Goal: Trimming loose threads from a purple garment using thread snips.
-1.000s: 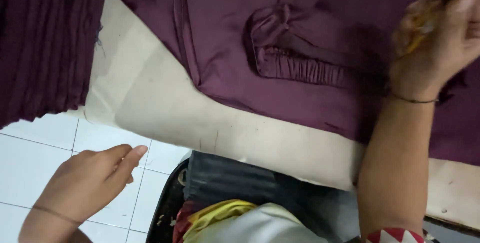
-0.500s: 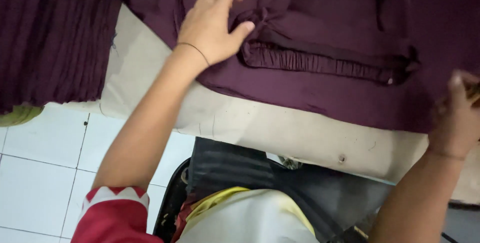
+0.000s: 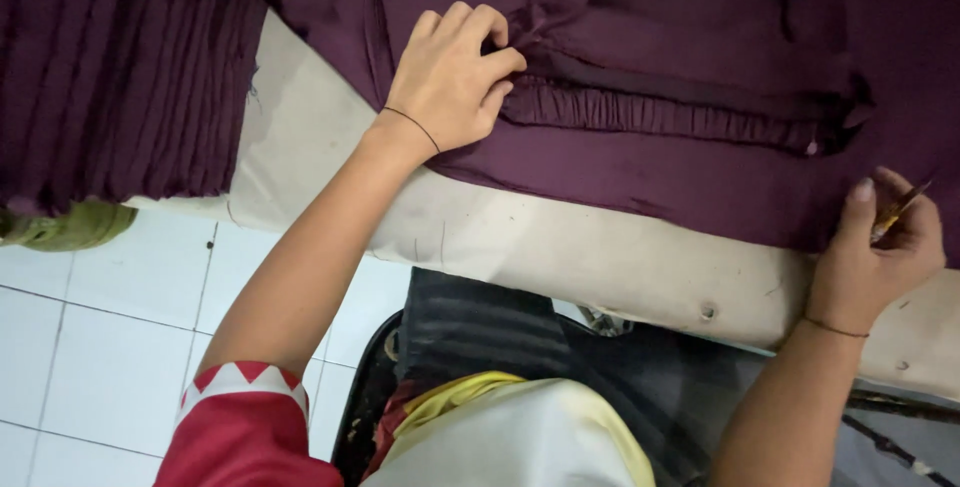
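Maroon garment (image 3: 650,37) lies spread on the padded desk (image 3: 560,247), its gathered waistband (image 3: 670,112) running left to right across the middle. Left hand (image 3: 450,77) is closed, fingers pinching the fabric at the waistband's left end. Right hand (image 3: 885,242), past the waistband's right end at the garment's near edge, is clamped on a small yellowish tool (image 3: 893,213).

We count two hands: the left hand (image 3: 452,77) on the one purple garment (image 3: 640,67) spread over the one bench (image 3: 560,247), the right hand (image 3: 880,247) at that garment's near edge with one small yellowish tool (image 3: 895,215). Left of the garment hangs one pleated purple cloth (image 3: 110,67), one green cloth (image 3: 70,227) below it. Each wrist bears one thin band, two in all.
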